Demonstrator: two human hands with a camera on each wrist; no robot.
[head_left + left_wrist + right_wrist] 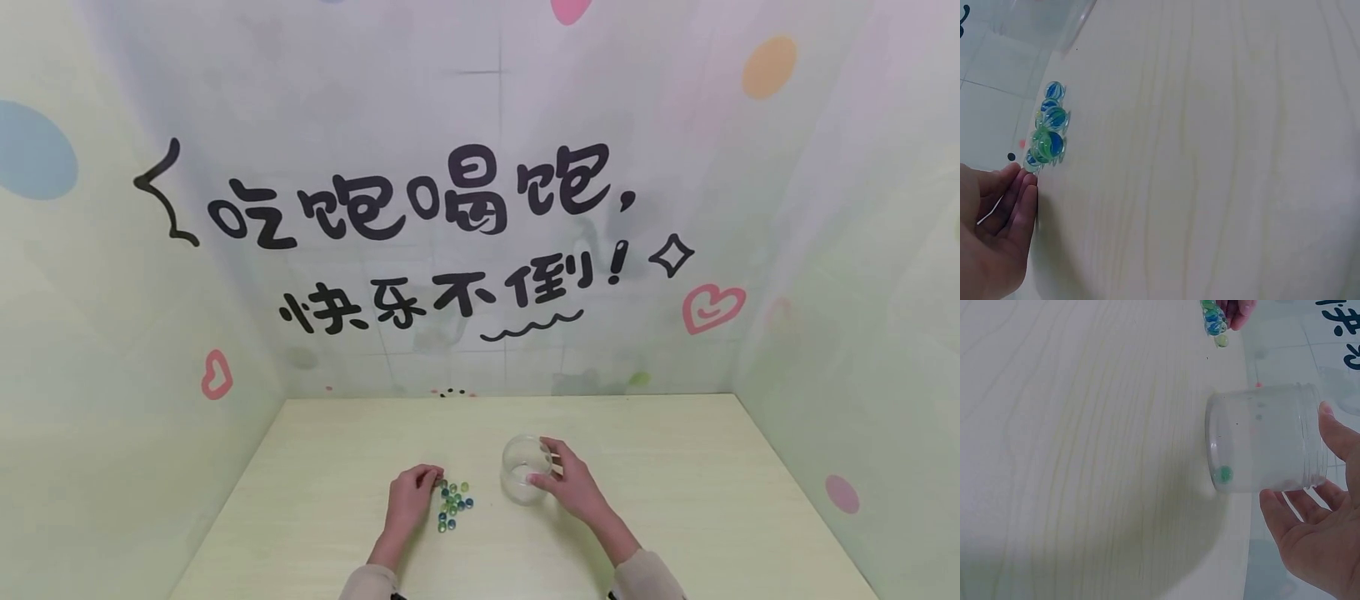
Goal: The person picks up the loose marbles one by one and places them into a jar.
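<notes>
Clear round jar (527, 471) stands on the table, with my right hand (579, 492) gripping its right side, thumb and fingers spread around it near the rim. In the right wrist view, a green marble (1225, 474) lies at the bottom of the jar (1263, 437). My left hand (410, 500) is at the upper left edge of a cluster of blue and green glass marbles (453, 502). In the left wrist view, the bunched fingertips of my left hand (997, 231) touch the nearest marble (1032, 164); whether they pinch one is hidden.
The pale wooden table (337, 442) has a patterned backdrop (420, 367) behind it and at both sides. Bare tabletop lies between the marbles and the jar. A yellow-green marble (465, 487) lies at the cluster's upper right.
</notes>
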